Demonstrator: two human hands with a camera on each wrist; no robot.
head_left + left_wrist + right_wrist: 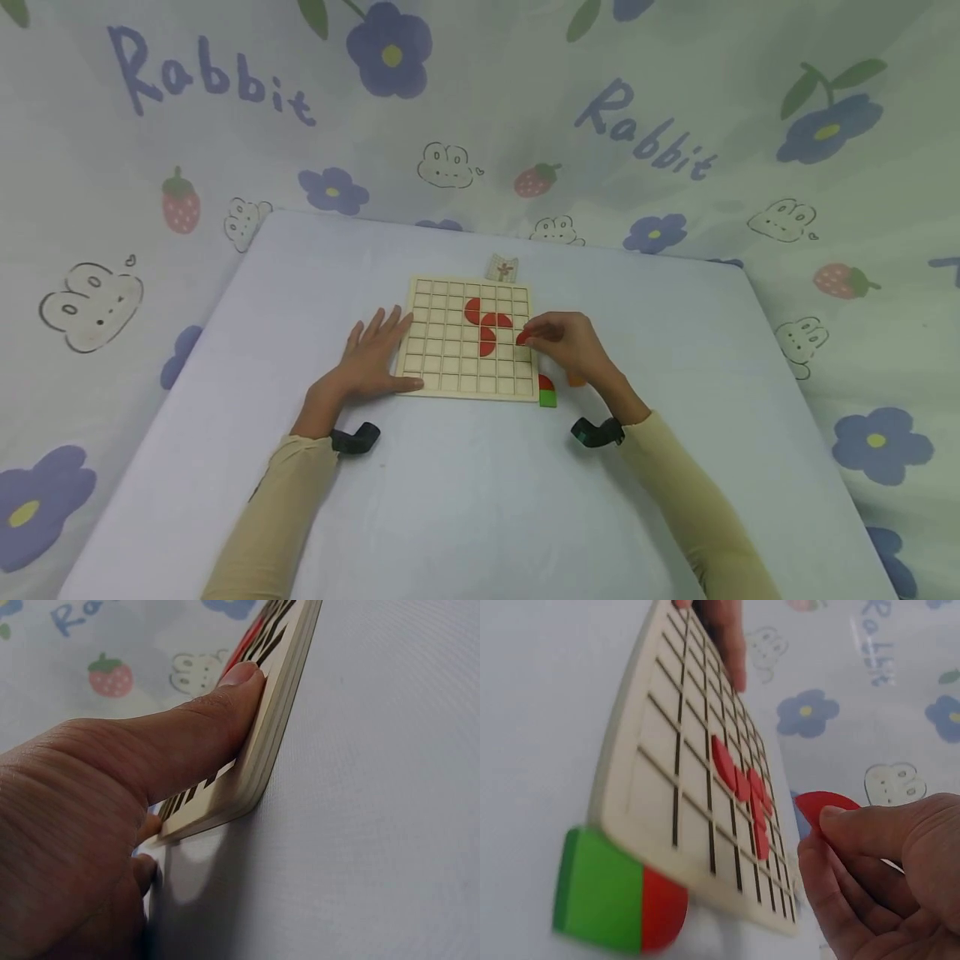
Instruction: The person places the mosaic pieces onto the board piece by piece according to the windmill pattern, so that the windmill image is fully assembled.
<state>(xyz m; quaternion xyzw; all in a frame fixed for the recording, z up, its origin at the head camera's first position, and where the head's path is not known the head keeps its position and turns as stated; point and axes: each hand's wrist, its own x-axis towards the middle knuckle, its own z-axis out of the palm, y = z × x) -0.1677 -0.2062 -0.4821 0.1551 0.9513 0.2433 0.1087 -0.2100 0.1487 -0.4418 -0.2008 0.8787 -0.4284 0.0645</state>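
My left hand (371, 357) rests at the left side of a pale wooden grid board (438, 367), fingers spread along its edge. In the left wrist view its thumb (202, 724) lies across the board's near corner. My right hand (570, 340) pinches a red, round-edged piece (826, 801) between thumb and fingers, over the board's right edge. Several red quarter-round pieces (487, 341) lie in the grid's cells right of its middle. The pinched piece's full shape is partly covered by the fingertips.
Beside the board's near right corner lies a green piece (548, 399) with a red rounded piece (546, 382) against it. An orange piece (575, 379) is partly hidden under the right hand. A small printed card (502, 268) sits behind the board. White cloth (465, 492) covers the table.
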